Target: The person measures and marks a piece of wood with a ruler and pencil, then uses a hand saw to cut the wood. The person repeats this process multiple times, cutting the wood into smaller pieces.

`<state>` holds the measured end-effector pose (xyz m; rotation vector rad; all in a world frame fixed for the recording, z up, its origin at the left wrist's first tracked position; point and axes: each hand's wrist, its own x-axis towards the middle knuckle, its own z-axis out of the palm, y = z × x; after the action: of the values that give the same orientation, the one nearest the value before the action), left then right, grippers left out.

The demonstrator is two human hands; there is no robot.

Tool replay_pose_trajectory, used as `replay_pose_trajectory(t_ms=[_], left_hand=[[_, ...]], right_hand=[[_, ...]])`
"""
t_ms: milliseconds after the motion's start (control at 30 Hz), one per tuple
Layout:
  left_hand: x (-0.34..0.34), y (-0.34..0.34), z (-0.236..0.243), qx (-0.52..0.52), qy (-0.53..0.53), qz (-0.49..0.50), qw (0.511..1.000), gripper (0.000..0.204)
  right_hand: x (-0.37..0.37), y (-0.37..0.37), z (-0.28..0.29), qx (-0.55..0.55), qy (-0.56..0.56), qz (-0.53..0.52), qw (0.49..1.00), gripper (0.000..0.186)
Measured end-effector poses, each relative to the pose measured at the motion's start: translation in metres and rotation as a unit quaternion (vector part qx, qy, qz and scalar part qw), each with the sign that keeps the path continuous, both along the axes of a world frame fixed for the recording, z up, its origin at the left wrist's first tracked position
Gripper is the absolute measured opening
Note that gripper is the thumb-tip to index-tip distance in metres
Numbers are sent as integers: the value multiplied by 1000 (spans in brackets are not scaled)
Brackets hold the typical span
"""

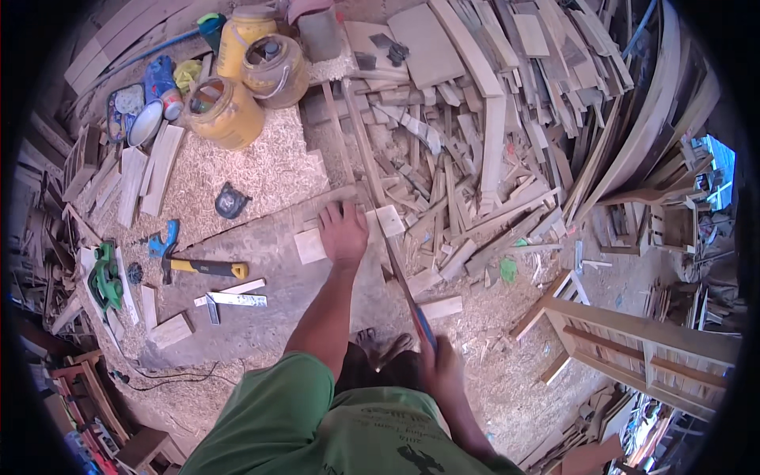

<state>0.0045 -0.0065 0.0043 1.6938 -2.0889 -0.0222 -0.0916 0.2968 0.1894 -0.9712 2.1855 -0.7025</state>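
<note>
My left hand (343, 233) bears down on a short pale wooden board (311, 247), its fingers curled over the board's far edge. The board lies across the worn bench top (269, 253), and its right end sticks out past the hand. In my right hand (443, 368), closed around the handle, is a handsaw (405, 289) with a blue part near the grip. The saw's blade slants up and away to the board's right end, close to a small dark hole. Whether the teeth are inside the wood I cannot tell.
A yellow-and-black-handled hammer (210, 267), a try square (229, 300) and a green hand plane (106, 275) lie to the left. Yellow buckets (227, 119) stand on shavings at the far left. Wood offcuts (443, 174) pile up on the right, near a wooden frame (633, 348).
</note>
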Motion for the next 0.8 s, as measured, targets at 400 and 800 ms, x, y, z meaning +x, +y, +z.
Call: replay_pose_trajectory(t_ms=[400,800], left_hand=[[-6,-3,1,11,10,-10,1000,28],[-12,4,4,-10,3,-19,1000,27]], right_hand=[[-8,-77,-31,-11,7,1,1000,37],[-9,-105,-60,-20,16,2,1000,36]])
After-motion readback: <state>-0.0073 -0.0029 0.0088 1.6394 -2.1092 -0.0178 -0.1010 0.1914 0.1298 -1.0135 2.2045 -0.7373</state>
